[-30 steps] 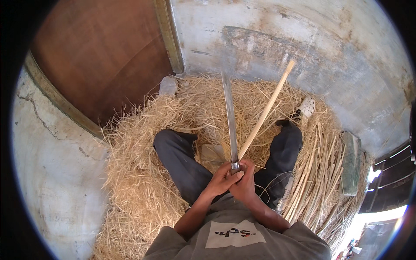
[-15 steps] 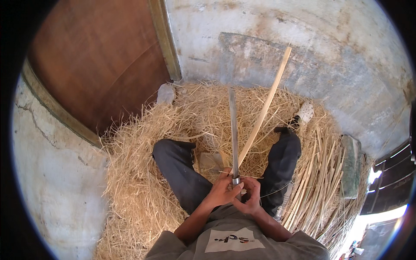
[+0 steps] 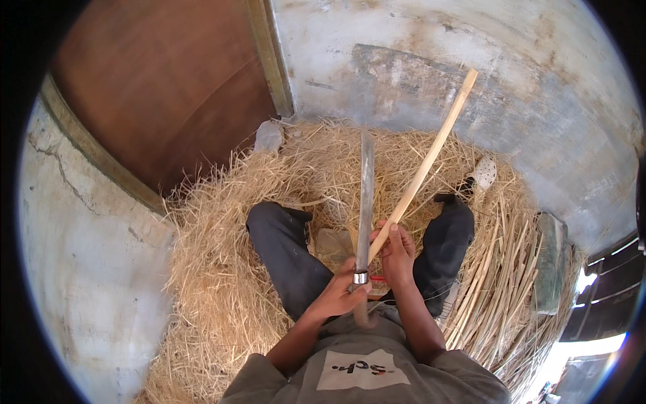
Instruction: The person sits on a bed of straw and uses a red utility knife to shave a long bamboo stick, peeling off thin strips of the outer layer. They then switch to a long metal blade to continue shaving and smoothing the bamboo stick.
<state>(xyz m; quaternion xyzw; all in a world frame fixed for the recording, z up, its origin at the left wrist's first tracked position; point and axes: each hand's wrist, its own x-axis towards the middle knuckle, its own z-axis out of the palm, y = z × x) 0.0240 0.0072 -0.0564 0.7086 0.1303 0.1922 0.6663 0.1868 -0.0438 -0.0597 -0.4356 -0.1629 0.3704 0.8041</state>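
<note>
A long knife (image 3: 366,195) points away from me, its narrow grey blade upright in the view and a shiny metal collar at its base. Just below that collar, my left hand (image 3: 340,293) is closed about the handle. My right hand (image 3: 398,250) pinches a pale bamboo strip (image 3: 431,159), thumb on top, a little right of the blade. The strip slants up to the far right, and its lower end passes close to the blade; whether they touch I cannot tell. A small red piece (image 3: 378,278) shows between my hands, its kind unclear.
Loose straw-like shavings (image 3: 222,283) cover the floor around my bent legs. On the right lies a pile of split bamboo strips (image 3: 494,276) beside a green block-like object (image 3: 549,262). A pale stone (image 3: 269,137) sits by the brown door (image 3: 175,101). Ahead stands a stained wall (image 3: 511,87).
My right hand has moved up and away from the knife handle onto the bamboo strip. The knife's broad side now shows more, and the left hand still grips its handle.
</note>
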